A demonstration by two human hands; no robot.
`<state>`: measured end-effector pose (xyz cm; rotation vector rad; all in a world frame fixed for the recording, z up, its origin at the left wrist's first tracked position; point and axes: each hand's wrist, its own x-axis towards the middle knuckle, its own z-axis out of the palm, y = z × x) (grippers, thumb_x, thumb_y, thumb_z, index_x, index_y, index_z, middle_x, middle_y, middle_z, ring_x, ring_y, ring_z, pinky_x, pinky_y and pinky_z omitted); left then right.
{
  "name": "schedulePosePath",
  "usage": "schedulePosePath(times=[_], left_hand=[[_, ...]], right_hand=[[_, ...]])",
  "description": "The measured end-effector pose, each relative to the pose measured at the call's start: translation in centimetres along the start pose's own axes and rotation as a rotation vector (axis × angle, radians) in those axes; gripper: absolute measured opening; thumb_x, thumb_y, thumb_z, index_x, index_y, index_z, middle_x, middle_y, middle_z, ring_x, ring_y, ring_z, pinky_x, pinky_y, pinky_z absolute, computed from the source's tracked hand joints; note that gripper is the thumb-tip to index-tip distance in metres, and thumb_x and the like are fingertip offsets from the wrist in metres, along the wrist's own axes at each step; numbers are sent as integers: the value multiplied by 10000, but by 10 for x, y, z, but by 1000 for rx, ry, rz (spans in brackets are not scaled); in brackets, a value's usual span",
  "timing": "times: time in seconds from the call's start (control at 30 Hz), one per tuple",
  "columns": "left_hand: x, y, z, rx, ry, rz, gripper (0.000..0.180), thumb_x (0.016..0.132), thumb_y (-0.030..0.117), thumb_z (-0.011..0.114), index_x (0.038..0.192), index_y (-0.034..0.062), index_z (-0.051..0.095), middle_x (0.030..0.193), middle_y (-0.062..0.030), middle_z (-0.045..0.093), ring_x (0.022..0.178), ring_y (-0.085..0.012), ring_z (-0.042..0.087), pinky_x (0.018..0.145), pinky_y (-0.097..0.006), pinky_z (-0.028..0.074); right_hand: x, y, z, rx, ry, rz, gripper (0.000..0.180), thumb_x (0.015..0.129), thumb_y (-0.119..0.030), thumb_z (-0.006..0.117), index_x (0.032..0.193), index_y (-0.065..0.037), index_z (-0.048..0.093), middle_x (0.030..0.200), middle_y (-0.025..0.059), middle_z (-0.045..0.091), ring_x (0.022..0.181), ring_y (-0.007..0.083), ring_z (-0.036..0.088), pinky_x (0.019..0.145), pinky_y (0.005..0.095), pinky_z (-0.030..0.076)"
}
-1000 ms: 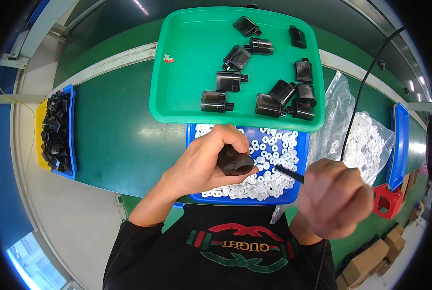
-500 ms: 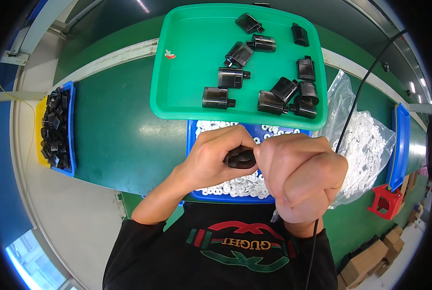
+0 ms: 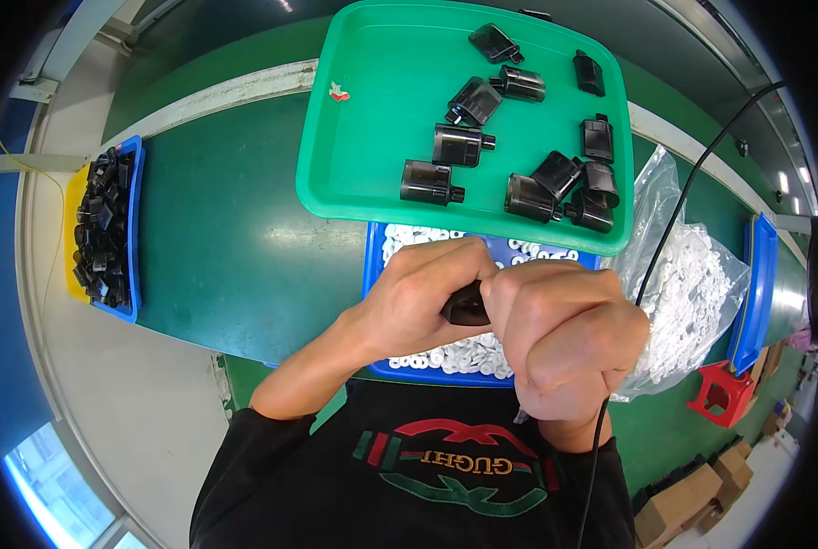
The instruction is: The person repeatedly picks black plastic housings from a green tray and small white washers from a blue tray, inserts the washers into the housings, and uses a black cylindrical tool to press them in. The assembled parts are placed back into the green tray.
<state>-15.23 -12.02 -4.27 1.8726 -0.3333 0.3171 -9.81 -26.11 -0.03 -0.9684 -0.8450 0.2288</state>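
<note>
My left hand (image 3: 413, 302) is closed around a small black plastic housing (image 3: 465, 307), of which only one rounded end shows between the fingers. Pressed up against it, my right hand (image 3: 569, 334) is a fist with thumb and forefinger at the housing; anything pinched there is hidden. Both hands hover over a blue tray (image 3: 372, 267) of white rings (image 3: 455, 359). Just beyond, a green tray (image 3: 358, 137) carries several similar black housings (image 3: 462, 145), scattered in its middle and right side.
A clear plastic bag (image 3: 688, 284) of white pieces lies to the right, with a black cable (image 3: 670, 220) crossing it. At the far left, a blue-and-yellow bin (image 3: 134, 229) is heaped with black parts. A red stool (image 3: 725, 395) stands on the floor at right.
The trays and bag sit slightly further right in the picture, as the view shifts. Both hands stay together, and less of the black housing shows between them.
</note>
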Motion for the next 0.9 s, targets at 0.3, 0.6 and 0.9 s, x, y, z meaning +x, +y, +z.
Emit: schedulePosePath(times=[0.3, 0.6, 0.9], left_hand=[[2, 1, -3, 84, 69, 17, 320, 621, 27, 828, 811, 35, 571, 730, -101, 573, 651, -294, 595, 558, -361, 459], [1, 7, -11, -44, 21, -53, 295, 626, 19, 847, 819, 11, 625, 769, -77, 632, 653, -176, 608, 566, -275, 470], [2, 6, -1, -75, 52, 31, 307, 637, 27, 841, 842, 52, 615, 746, -75, 585, 652, -241, 604, 562, -327, 461]], right_hand=[[-2, 18, 0, -47, -79, -168, 279, 789, -1, 650, 617, -76, 444, 569, 18, 469, 464, 152, 381, 425, 271, 253], [15, -26, -7, 139, -35, -141, 254, 754, 17, 684, 648, -105, 487, 585, 25, 512, 486, 137, 412, 424, 261, 276], [6, -15, -3, 6, -68, -2, 245, 650, 59, 693, 614, -80, 495, 601, 50, 524, 475, 155, 407, 412, 282, 273]])
